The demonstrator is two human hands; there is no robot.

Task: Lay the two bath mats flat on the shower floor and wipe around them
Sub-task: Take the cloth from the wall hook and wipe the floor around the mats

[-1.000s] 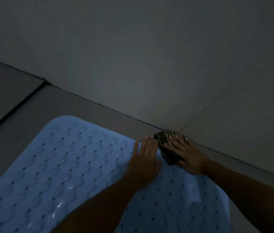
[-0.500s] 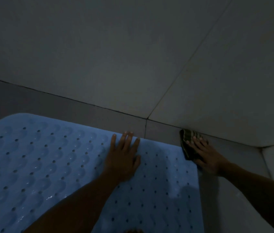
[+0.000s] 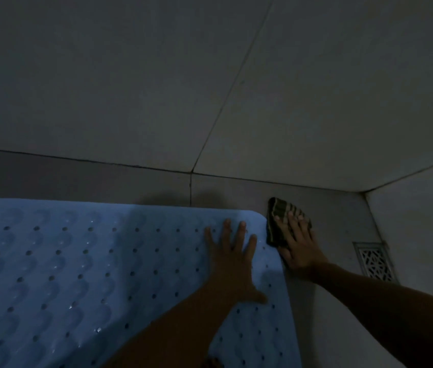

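Note:
A light blue bath mat (image 3: 64, 266) with rows of small holes lies flat on the grey shower floor (image 3: 332, 221), filling the lower left. My left hand (image 3: 232, 257) presses flat on the mat near its far right corner, fingers spread. My right hand (image 3: 299, 248) rests palm down on a dark striped cloth (image 3: 280, 219), which lies on the floor just past the mat's right edge. Only one mat is in view.
Large grey wall tiles (image 3: 157, 75) rise behind the mat, meeting the floor along a dark grout line. A second wall (image 3: 422, 208) closes the right side, forming a corner. A patterned metal floor drain (image 3: 376, 261) sits by that wall.
My right hand has slid the cloth along the floor past the mat's far right corner to its right edge. The view has swung right, so the drain now shows.

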